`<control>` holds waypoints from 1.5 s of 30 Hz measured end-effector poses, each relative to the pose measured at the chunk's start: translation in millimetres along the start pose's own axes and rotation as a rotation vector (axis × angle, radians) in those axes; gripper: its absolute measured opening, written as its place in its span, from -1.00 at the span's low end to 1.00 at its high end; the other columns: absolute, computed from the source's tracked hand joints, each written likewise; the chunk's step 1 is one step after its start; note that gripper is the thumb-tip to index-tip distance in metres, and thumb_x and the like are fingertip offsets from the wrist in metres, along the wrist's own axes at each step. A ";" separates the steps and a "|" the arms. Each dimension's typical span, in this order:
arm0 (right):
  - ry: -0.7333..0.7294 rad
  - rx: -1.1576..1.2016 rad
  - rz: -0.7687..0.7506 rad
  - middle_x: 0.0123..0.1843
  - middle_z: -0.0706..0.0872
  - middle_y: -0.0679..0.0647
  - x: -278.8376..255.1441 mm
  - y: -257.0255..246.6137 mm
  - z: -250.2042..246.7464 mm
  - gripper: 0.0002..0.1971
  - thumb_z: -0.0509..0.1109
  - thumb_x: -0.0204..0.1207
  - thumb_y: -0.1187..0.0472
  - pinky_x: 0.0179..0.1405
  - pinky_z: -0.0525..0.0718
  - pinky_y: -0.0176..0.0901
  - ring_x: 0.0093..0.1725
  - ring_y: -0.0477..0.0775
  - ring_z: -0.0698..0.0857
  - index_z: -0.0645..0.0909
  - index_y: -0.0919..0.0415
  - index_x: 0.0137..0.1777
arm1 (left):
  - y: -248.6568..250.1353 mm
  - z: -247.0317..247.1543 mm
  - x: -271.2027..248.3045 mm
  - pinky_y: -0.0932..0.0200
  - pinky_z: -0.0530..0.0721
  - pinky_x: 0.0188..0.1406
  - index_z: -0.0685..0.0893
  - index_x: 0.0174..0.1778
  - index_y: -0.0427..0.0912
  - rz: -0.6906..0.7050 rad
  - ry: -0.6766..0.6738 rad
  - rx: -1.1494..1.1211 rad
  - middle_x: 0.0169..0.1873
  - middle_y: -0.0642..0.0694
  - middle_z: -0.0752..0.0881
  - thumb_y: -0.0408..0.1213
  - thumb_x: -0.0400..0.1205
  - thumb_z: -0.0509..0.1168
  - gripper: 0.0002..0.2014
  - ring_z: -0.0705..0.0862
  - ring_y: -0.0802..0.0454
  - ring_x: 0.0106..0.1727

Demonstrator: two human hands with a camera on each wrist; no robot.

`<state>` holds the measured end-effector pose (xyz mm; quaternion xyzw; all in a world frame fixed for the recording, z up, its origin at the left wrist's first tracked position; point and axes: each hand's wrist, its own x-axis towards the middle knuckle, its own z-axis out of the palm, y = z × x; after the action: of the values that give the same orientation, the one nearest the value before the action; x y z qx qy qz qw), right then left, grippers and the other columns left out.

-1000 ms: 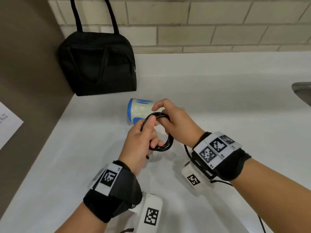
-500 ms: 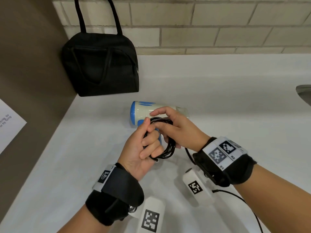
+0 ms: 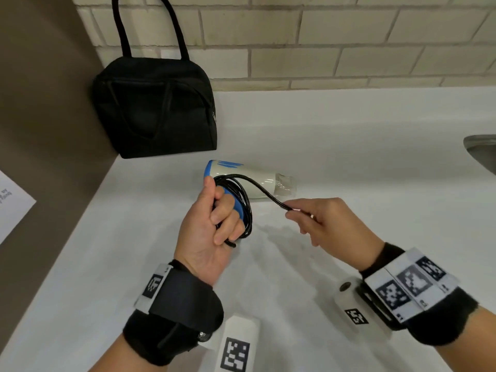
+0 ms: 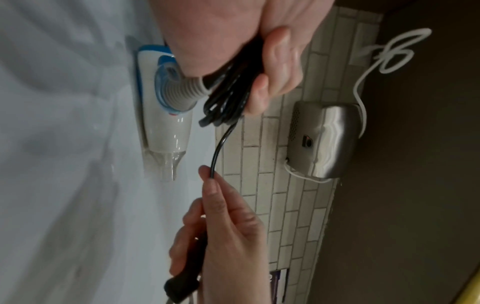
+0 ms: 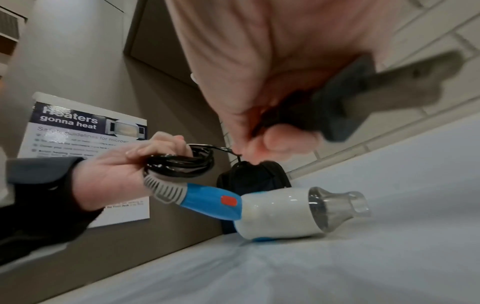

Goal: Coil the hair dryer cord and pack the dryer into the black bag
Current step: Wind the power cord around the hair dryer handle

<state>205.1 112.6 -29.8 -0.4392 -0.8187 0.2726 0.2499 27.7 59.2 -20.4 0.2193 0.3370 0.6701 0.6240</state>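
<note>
A white and blue hair dryer (image 3: 257,182) (image 5: 280,214) lies on its side on the white counter (image 3: 349,162), clear nozzle pointing right. My left hand (image 3: 214,224) grips the coiled black cord (image 3: 243,202) (image 4: 223,102) (image 5: 179,162) just in front of the dryer's blue handle. My right hand (image 3: 322,218) (image 4: 223,222) pinches the free end of the cord to the right of the coil, and the plug (image 4: 182,286) (image 5: 345,109) sits in its palm. The black bag (image 3: 155,106) stands at the back left against the wall, closed as far as I can tell.
A brown side wall (image 3: 40,130) borders the counter on the left, with a poster (image 5: 85,156) on it. A metal sink edge (image 3: 480,151) shows at the far right. A tiled wall (image 3: 322,44) runs behind, carrying a steel dispenser (image 4: 324,139).
My right hand has let go of the coil and drawn away to the right, pulling the cord's last stretch out. The left hand keeps the coil.
</note>
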 end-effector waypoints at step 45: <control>-0.239 2.029 0.378 -0.71 0.46 0.00 33.8 -22.3 56.4 -0.78 0.57 0.16 0.27 -0.85 0.19 -0.36 -0.67 -0.13 0.11 0.62 0.30 -0.25 | 10.0 -23.0 -6.8 0.50 0.22 -0.86 0.43 -0.64 -0.03 -0.241 -0.312 0.035 -0.93 0.12 0.33 0.00 0.25 0.51 -0.62 0.01 0.13 -0.84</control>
<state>139.0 118.3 -50.2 -0.1140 -0.1417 0.9100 0.3725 5.3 48.5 -27.8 0.2890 0.2717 0.5425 0.7405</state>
